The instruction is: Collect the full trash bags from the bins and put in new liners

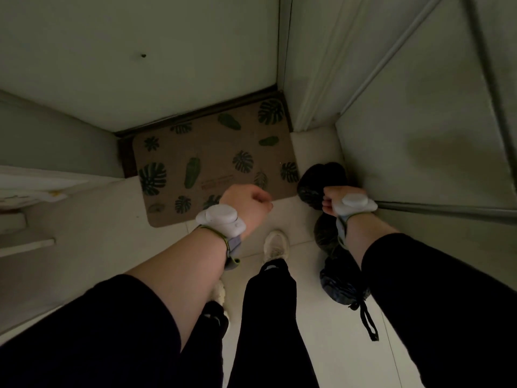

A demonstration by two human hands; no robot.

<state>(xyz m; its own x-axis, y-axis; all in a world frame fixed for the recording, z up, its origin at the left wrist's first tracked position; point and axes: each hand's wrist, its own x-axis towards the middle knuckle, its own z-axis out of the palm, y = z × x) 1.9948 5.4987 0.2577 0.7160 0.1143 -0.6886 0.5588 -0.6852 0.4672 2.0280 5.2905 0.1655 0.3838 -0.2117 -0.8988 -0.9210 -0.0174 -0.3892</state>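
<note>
- Black plastic trash bags [321, 177], knotted and bulging, hang from the right hand [334, 201]; its grip is clenched around the gathered necks of the bags.
- One bag bulges above the fist near the corner of the doormat; at least one more hangs below the wrist, just above the pale tiled floor [321, 359], with a dark drawstring loop [369, 323] dangling from its tied end.
- The left hand [249, 203] is curled into a loose fist over the near edge of the doormat; nothing shows in it.
- Ahead lies a brown rectangular doormat printed with green leaves [195, 152], set against the foot of a closed pale door [140, 51].
- A white sneaker [275, 243] points toward the mat, so the person appears to be carrying collected bags to the door.
- To do this well: keep the fist tight on all the necks together, hold the bags clear of the floor and legs so none drags or tears, and use the free left hand for the door.
- Hard to make out: the light is dim, so the exact number of bags is unclear, and the right forearm covers part of them.
- No bin or fresh liner is in view, and the door handle lies outside the frame.
- Whether the left fist encloses anything small cannot be told.
</note>
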